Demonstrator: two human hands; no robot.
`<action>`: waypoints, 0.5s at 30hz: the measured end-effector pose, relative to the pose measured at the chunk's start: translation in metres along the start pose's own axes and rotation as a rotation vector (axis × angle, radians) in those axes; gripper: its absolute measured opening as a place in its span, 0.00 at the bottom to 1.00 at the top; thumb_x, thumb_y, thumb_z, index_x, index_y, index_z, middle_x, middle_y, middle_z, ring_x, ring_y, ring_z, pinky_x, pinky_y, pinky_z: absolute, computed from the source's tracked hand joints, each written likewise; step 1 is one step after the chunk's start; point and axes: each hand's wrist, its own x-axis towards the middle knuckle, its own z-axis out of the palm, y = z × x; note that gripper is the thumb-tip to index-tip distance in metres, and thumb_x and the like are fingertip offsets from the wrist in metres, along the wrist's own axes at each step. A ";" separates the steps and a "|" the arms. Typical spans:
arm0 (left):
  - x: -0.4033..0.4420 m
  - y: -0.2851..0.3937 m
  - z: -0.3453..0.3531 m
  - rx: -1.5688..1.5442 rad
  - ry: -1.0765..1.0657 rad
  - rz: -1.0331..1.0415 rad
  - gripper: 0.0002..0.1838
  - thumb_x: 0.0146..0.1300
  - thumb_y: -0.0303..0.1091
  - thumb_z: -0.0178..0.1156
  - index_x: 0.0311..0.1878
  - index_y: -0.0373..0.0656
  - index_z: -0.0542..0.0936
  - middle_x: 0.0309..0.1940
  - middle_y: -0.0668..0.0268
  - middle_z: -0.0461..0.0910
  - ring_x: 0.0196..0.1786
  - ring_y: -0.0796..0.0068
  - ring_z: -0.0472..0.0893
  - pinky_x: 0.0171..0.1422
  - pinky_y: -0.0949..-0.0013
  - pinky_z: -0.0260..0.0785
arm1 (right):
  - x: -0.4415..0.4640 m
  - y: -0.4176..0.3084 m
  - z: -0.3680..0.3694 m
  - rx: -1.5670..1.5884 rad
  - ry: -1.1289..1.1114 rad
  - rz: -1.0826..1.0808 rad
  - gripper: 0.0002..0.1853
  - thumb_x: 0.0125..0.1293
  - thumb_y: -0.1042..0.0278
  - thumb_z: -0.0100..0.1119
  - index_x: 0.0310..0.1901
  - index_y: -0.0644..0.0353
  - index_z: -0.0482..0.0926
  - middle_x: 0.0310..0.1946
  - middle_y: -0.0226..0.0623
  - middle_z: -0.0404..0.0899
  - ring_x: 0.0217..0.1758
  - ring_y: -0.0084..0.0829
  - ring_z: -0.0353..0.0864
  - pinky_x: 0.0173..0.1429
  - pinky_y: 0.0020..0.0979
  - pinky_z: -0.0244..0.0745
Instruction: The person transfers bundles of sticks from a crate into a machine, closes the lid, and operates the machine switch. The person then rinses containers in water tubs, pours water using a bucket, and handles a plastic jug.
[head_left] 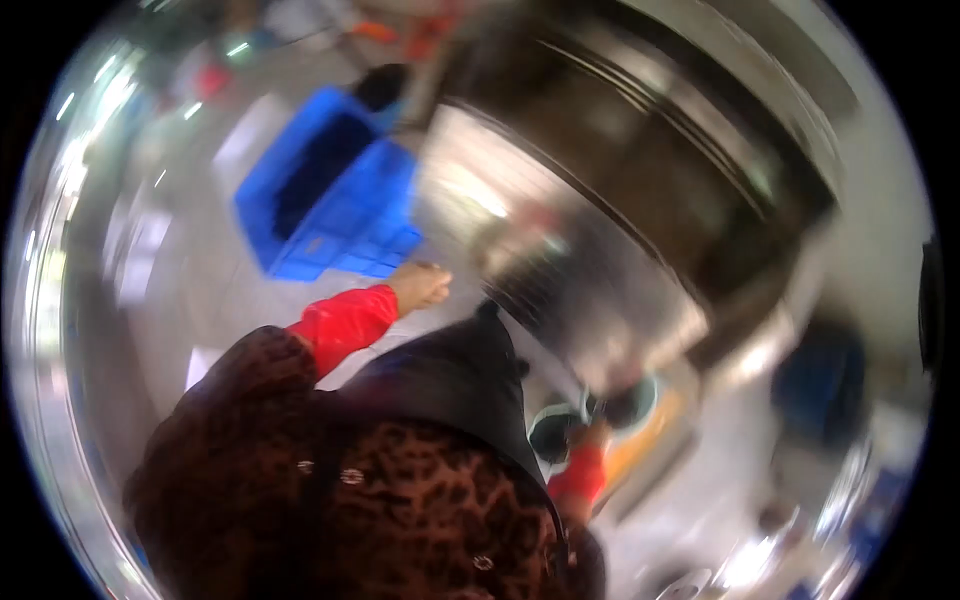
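My left hand (424,286), below a red cuff, hangs in front of my body near the lower right corner of a blue plastic crate (345,215). Its fingers look loosely curled, and I see nothing in them. Lower right, my right hand (591,436) reaches to two round containers with pale rims, a left one (552,436) and a right one (630,405). It is at the place where their rims meet. Blur smears its fingers, so whether it grips a rim cannot be made out.
A large shiny metal machine or cabinet (580,230) stands right in front of me. A yellow-orange surface (650,440) lies beside the containers. Farther right is a dark blue bin-like shape (820,385). Pale floor (200,260) shows at left. Everything is motion-blurred.
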 end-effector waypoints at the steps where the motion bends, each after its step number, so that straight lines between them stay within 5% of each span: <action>1: 0.017 -0.003 -0.042 0.010 0.022 -0.011 0.14 0.53 0.42 0.51 0.36 0.42 0.71 0.25 0.67 0.73 0.27 0.79 0.71 0.29 0.76 0.64 | -0.021 -0.051 -0.022 -0.134 0.058 -0.164 0.12 0.45 0.66 0.50 0.32 0.60 0.76 0.28 0.46 0.76 0.32 0.38 0.78 0.35 0.34 0.74; 2: 0.032 -0.007 -0.081 0.018 0.035 -0.031 0.13 0.53 0.41 0.50 0.35 0.42 0.71 0.24 0.67 0.72 0.26 0.80 0.70 0.28 0.76 0.63 | -0.015 -0.091 -0.022 -0.503 -0.115 -0.191 0.08 0.47 0.68 0.49 0.27 0.60 0.76 0.24 0.39 0.77 0.25 0.33 0.77 0.28 0.30 0.73; 3: 0.034 -0.004 -0.110 -0.039 0.080 -0.035 0.13 0.53 0.41 0.50 0.35 0.42 0.71 0.24 0.67 0.72 0.26 0.80 0.70 0.28 0.76 0.63 | -0.015 -0.133 -0.025 -0.552 -0.110 -0.246 0.08 0.47 0.68 0.49 0.27 0.60 0.76 0.24 0.39 0.77 0.25 0.33 0.77 0.28 0.30 0.73; 6: 0.023 -0.009 -0.194 -0.314 0.239 -0.022 0.13 0.52 0.41 0.49 0.34 0.42 0.71 0.24 0.67 0.72 0.26 0.79 0.71 0.29 0.77 0.65 | -0.056 -0.239 -0.030 0.926 -0.129 0.041 0.08 0.54 0.67 0.49 0.26 0.63 0.74 0.20 0.28 0.72 0.19 0.21 0.67 0.21 0.21 0.64; 8: 0.029 -0.001 -0.255 -0.802 0.551 0.122 0.13 0.52 0.41 0.49 0.34 0.41 0.71 0.24 0.67 0.72 0.27 0.78 0.72 0.32 0.77 0.66 | -0.065 -0.325 -0.046 0.520 -0.165 -0.205 0.11 0.54 0.63 0.50 0.30 0.64 0.75 0.22 0.34 0.74 0.23 0.23 0.72 0.25 0.22 0.66; 12: 0.056 0.011 -0.440 -0.931 0.736 0.205 0.15 0.53 0.42 0.49 0.37 0.40 0.71 0.28 0.64 0.74 0.31 0.75 0.74 0.35 0.73 0.68 | -0.059 -0.524 -0.017 0.198 -0.062 -0.631 0.13 0.54 0.61 0.50 0.32 0.62 0.75 0.27 0.39 0.75 0.30 0.30 0.74 0.34 0.27 0.67; 13: 0.120 -0.048 -0.389 -1.001 0.750 0.219 0.16 0.53 0.43 0.50 0.38 0.40 0.70 0.29 0.63 0.73 0.31 0.74 0.74 0.36 0.72 0.68 | 0.017 -0.482 0.033 0.201 -0.003 -0.822 0.15 0.54 0.56 0.48 0.34 0.60 0.75 0.30 0.39 0.75 0.34 0.33 0.74 0.41 0.31 0.66; 15: 0.136 -0.054 -0.336 -1.111 0.745 0.213 0.17 0.52 0.44 0.51 0.39 0.40 0.70 0.30 0.62 0.73 0.31 0.73 0.74 0.36 0.71 0.69 | 0.050 -0.457 0.010 0.218 -0.070 -0.879 0.17 0.54 0.55 0.48 0.38 0.59 0.74 0.34 0.42 0.74 0.38 0.37 0.73 0.44 0.31 0.66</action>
